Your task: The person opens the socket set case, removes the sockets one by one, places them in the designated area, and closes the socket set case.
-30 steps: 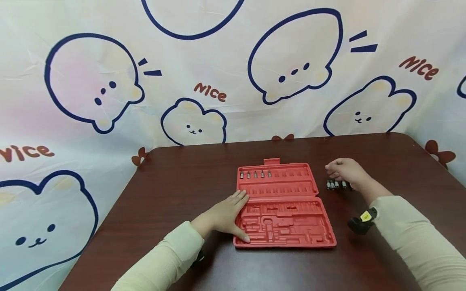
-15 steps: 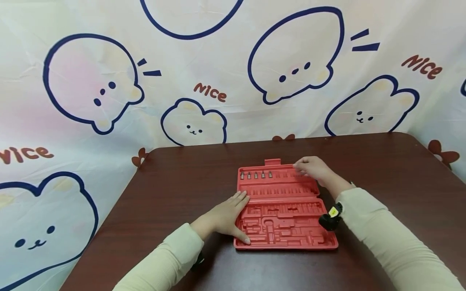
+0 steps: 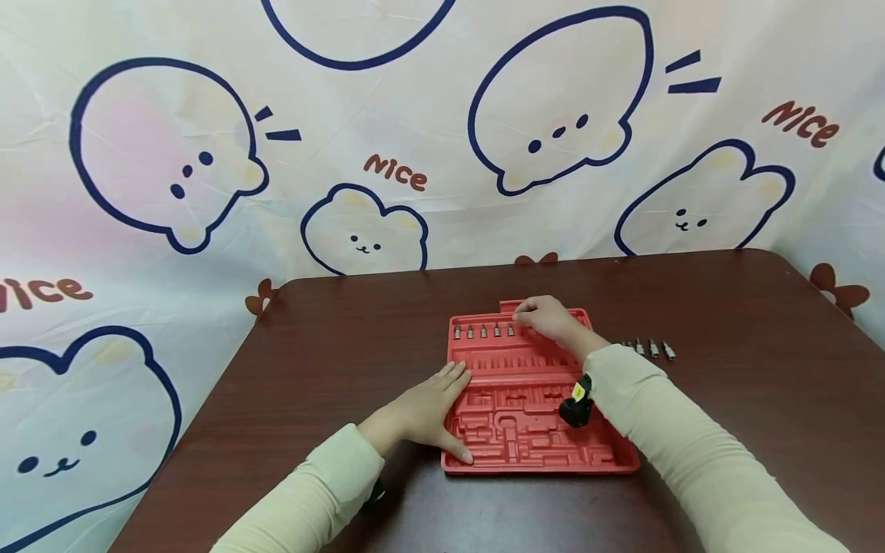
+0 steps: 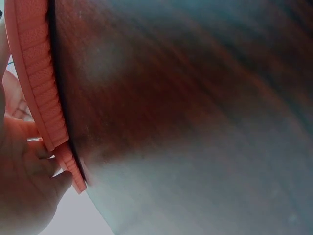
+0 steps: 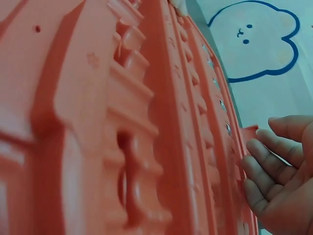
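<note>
An open red plastic bit case (image 3: 535, 459) lies on the brown table. Several short metal driver bits (image 3: 484, 331) stand in its upper row at the left. My left hand (image 3: 432, 405) rests on the case's left side, fingers spread and thumb on its lower corner. In the left wrist view this hand (image 4: 29, 186) lies along the case's edge. My right hand (image 3: 546, 316) is at the upper row, thumb and index finger close together just right of the last bit. In the right wrist view its fingers (image 5: 281, 169) are bent; I cannot tell whether a bit is between the fingertips.
More loose bits (image 3: 653, 348) lie in a row on the table (image 3: 733, 430), right of the case and partly behind the right sleeve (image 3: 664, 407). A cartoon-printed cloth (image 3: 442, 115) hangs behind the table. The case's latch tab (image 3: 509, 306) sticks out at the back.
My right hand has moved left from over the loose bits, across the right end of the case, to beside the last bit in the upper row. The left hand stays put.
</note>
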`<state>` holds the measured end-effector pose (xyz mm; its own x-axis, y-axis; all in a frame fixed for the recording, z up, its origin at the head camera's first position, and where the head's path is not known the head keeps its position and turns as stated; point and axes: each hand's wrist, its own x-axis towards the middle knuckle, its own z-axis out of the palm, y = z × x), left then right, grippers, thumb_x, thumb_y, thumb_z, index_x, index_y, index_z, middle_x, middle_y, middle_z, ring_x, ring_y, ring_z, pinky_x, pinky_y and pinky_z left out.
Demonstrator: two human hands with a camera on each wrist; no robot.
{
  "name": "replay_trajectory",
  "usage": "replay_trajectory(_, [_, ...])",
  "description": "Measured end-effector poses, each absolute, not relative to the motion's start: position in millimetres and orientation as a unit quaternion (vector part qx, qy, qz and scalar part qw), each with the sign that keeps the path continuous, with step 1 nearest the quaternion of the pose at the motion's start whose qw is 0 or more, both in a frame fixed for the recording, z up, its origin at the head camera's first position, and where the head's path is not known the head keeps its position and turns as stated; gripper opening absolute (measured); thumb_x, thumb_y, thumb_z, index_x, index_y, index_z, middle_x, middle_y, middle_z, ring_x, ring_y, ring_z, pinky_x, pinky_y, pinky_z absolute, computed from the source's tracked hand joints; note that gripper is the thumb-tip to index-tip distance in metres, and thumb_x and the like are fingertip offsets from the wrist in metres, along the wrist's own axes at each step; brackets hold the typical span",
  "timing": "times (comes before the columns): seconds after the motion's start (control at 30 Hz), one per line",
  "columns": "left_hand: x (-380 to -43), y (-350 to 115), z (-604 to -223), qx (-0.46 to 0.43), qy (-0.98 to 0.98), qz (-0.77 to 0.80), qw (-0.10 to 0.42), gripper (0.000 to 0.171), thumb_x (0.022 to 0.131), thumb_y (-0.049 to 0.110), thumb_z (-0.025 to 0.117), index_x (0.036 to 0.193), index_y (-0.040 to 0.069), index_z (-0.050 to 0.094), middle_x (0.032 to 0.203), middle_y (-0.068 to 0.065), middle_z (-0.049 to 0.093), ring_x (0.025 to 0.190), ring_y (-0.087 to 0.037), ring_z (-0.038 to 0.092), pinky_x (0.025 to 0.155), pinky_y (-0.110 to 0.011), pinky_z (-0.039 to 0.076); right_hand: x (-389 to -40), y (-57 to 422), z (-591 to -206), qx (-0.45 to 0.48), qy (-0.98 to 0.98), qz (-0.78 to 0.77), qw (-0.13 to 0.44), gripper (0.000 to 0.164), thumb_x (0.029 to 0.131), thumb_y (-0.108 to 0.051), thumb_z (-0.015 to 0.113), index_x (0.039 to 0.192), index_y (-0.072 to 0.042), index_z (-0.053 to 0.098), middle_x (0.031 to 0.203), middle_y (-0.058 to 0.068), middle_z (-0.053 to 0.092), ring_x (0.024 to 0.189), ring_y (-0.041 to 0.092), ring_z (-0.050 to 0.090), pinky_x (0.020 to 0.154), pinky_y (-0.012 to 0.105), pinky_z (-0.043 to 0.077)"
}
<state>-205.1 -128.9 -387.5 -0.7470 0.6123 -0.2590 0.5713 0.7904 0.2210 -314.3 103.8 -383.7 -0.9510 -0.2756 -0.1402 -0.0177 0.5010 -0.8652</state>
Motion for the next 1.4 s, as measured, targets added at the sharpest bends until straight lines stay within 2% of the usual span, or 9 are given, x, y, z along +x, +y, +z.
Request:
replay_trajectory(0.23, [-205,-129,-388,0.314,0.933,0.063,0.165,0.116,0.054,0.070,0.060,0.139,0.006,0.012,0.144,-0.009,0.005,0.130,-0.020,0.001,0.101,-0.035,0.017,-319,93,-388,-0.087,0.875,-0.459,0.125,0.024,0.088,-0.013,0.048,0.105,0.002,0.058,0.105,0.016,0.053,0.088,0.025,0.047,0.069,0.032,0.040])
replay_trajectory(0.4, [-205,-129,-388,0.313,0.932,0.070,0.167,0.117,0.054,0.070,0.060,0.139,0.006,0.012,0.144,-0.009,0.005,0.130,-0.020,0.001,0.101,-0.035,0.017,-322,90,-392,-0.097,0.902,-0.406,0.109,0.022,0.088,-0.012,0.048,0.096,0.002,0.063,0.096,0.014,0.057,0.077,0.023,0.047,0.065,0.030,0.038])
replay_trajectory(0.53, [-204,-129,-388,0.316,0.931,0.075,0.168,0.116,0.054,0.069,0.061,0.139,0.006,0.012,0.144,-0.008,0.006,0.130,-0.020,0.001,0.101,-0.035,0.016,-321,88,-393,-0.109,0.923,-0.356,0.095,0.022,0.087,-0.012,0.048,0.094,0.001,0.065,0.099,0.014,0.059,0.072,0.020,0.050,0.063,0.029,0.040])
replay_trajectory(0.6, [-204,-129,-388,0.317,0.930,0.078,0.168,0.116,0.054,0.069,0.061,0.139,0.006,0.012,0.143,-0.008,0.006,0.130,-0.020,0.002,0.101,-0.035,0.016,-320,87,-392,-0.109,0.925,-0.350,0.095,0.023,0.087,-0.011,0.048,0.094,0.001,0.065,0.101,0.015,0.059,0.069,0.019,0.050,0.062,0.029,0.040])
replay_trajectory(0.7, [-204,-129,-388,0.318,0.930,0.077,0.167,0.116,0.054,0.069,0.061,0.139,0.007,0.013,0.143,-0.008,0.006,0.130,-0.020,0.002,0.101,-0.034,0.015,-319,85,-392,-0.095,0.917,-0.374,0.097,0.021,0.087,-0.010,0.048,0.088,0.000,0.065,0.094,0.014,0.059,0.062,0.019,0.046,0.057,0.028,0.037])
replay_trajectory(0.83, [-205,-129,-389,0.317,0.931,0.075,0.166,0.116,0.053,0.069,0.061,0.139,0.007,0.013,0.143,-0.008,0.006,0.130,-0.020,0.002,0.101,-0.035,0.016,-320,84,-393,-0.072,0.897,-0.426,0.094,0.016,0.087,-0.008,0.049,0.087,0.003,0.061,0.092,0.014,0.056,0.071,0.023,0.048,0.062,0.030,0.040])
replay_trajectory(0.93, [-205,-129,-389,0.314,0.932,0.076,0.167,0.117,0.053,0.070,0.061,0.139,0.007,0.013,0.144,-0.008,0.006,0.130,-0.020,0.002,0.101,-0.035,0.017,-320,84,-394,-0.057,0.884,-0.455,0.090,0.014,0.086,-0.007,0.049,0.092,0.003,0.058,0.096,0.016,0.054,0.084,0.026,0.048,0.070,0.034,0.041])
replay_trajectory(1.4, [-207,-129,-389,0.309,0.933,0.075,0.168,0.118,0.052,0.071,0.059,0.139,0.007,0.012,0.144,-0.007,0.005,0.130,-0.020,0.001,0.100,-0.036,0.020,-320,82,-394,0.005,0.849,-0.520,0.095,0.015,0.088,-0.007,0.049,0.093,0.003,0.058,0.097,0.016,0.053,0.082,0.023,0.046,0.067,0.029,0.039])
